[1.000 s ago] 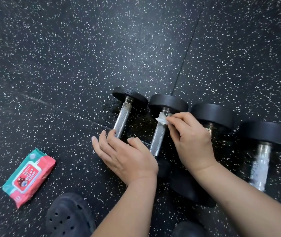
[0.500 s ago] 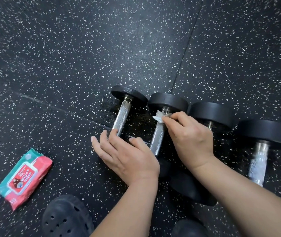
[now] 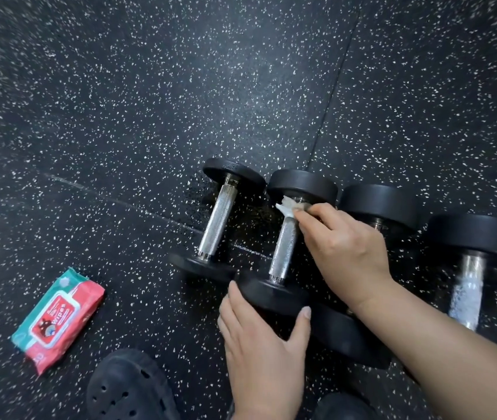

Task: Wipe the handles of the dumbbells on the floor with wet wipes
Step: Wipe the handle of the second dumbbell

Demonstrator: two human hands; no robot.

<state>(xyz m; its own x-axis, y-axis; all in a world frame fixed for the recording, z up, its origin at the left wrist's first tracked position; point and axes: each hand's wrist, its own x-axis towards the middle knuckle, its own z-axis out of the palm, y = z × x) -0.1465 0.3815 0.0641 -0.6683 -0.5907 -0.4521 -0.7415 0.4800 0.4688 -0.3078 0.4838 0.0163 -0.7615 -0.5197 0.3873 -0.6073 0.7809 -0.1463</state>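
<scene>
Right now the wet wipe, a small crumpled white wad, sits at the far end of the knurled handle of the second dumbbell from the left, just under its far plate. The right grip pinches the wipe and presses it against the metal, fingertips curled over it. The left grip is wrapped round the near plate of the same dumbbell, thumb on one side of the rim and fingers on the other. This dumbbell lies on the speckled black rubber floor in a row of four, side by side. The leftmost dumbbell lies just beside it, handle bare. The third dumbbell is partly hidden behind the right wrist, and the fourth dumbbell lies near the right edge, blurred. Well apart to the left, a red and teal pack of wipes lies flat on the floor. A dark perforated clog shows at the bottom edge.
</scene>
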